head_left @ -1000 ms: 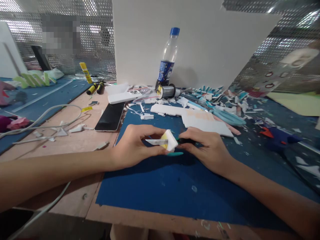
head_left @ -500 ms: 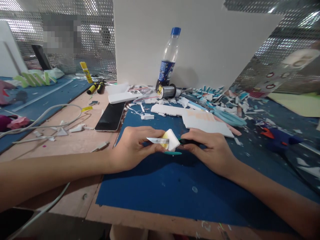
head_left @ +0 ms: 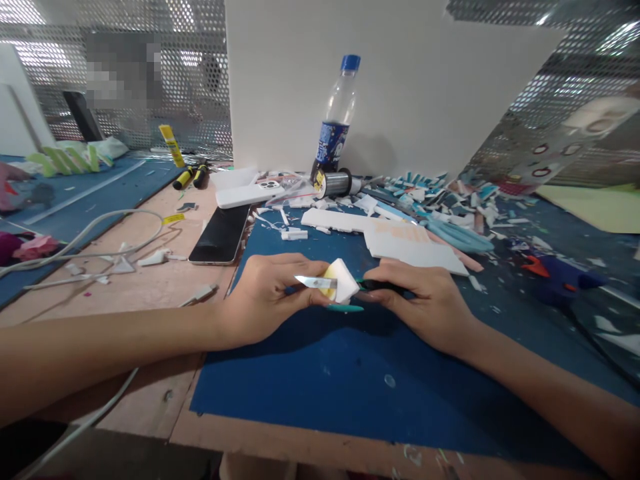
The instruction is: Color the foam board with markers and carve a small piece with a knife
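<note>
Between the fingers of my left hand is a small white and yellow foam piece, its white face turned toward my right. My right hand is closed around the black handle of a craft knife. The knife's pointed blade lies across the foam, its tip sticking out to the left close to my left fingers. A teal sliver shows just below the foam; I cannot tell whether it is joined to it. Both hands are over the blue mat.
Behind my hands lie white foam board pieces, a wire spool and a bottle. A black phone and white cable are at left. A blue glue gun and heaped foam scraps are at right.
Almost nothing differs. The knife blade and the foam piece have shifted very slightly; both hands keep their hold.
</note>
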### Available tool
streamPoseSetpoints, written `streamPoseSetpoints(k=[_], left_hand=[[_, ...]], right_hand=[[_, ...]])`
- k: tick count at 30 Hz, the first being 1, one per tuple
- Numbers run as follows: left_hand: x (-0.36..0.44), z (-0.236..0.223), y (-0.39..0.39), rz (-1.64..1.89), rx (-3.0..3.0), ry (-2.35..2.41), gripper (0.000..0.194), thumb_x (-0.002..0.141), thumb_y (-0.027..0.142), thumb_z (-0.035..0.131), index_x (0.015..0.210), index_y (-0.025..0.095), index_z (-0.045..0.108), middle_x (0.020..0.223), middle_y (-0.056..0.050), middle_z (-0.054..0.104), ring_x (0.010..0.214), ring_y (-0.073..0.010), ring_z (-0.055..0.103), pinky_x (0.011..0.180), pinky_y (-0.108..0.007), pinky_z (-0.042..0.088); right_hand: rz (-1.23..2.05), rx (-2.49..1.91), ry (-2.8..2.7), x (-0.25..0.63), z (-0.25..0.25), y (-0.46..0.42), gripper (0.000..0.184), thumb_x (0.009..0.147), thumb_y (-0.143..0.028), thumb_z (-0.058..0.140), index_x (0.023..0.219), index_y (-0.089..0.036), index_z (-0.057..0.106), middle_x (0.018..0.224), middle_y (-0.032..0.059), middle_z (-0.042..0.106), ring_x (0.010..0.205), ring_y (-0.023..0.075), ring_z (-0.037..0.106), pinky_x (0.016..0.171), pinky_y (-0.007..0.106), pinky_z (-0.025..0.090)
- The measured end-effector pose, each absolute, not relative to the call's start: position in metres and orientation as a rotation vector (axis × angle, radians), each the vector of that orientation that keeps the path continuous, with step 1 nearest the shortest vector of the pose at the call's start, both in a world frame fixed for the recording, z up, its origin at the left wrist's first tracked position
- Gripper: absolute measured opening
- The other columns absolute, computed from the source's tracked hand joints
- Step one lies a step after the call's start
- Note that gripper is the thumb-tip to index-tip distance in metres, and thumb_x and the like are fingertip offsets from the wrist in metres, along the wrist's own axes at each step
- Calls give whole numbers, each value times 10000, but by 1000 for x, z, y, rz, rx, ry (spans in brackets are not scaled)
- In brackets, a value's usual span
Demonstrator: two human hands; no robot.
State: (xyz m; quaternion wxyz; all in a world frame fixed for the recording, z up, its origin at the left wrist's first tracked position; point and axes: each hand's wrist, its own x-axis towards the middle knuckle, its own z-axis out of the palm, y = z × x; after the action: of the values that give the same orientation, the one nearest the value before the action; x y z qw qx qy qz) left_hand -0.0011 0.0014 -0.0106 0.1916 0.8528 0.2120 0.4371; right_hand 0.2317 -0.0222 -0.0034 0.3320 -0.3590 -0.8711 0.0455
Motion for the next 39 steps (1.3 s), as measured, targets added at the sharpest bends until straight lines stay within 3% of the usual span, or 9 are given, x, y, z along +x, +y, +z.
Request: streamPoseSetpoints(k=[9,15,33,39], left_hand=[[-1,-10,-1,1171,2449,512,271,884,299,554,944,60,667,765,-80,656,565,-79,535,505,-183,457],[-1,-8,-2,1161,2502,525,268,906,296,521,936,74,668,760,-78,661,577,-84,547,539,-197,475],[-1,-7,0,1273,2521,509,366,937,368,442,828,108,674,723,-60,655,575,-81,561,531,-184,470],[-2,-7,-3,1210,2601,520,348,943,335,439,914,71,664,738,-74,654,568,-79,559,539,-179,486]], right_hand=[[189,-918,-2284,225,-3,-24,366,938,-426,433,802,-152,632,592,9,578,461,82,467,444,207,342],[222,-916,-2276,224,-3,-25,391,938,-444,421,797,-150,637,596,9,583,476,80,487,449,199,348],[304,-967,-2227,229,1,-25,319,916,-394,492,780,-157,656,621,13,619,464,79,509,440,196,358],[273,-947,-2238,226,0,-25,326,915,-399,492,792,-148,659,612,8,614,453,71,488,445,189,363]])
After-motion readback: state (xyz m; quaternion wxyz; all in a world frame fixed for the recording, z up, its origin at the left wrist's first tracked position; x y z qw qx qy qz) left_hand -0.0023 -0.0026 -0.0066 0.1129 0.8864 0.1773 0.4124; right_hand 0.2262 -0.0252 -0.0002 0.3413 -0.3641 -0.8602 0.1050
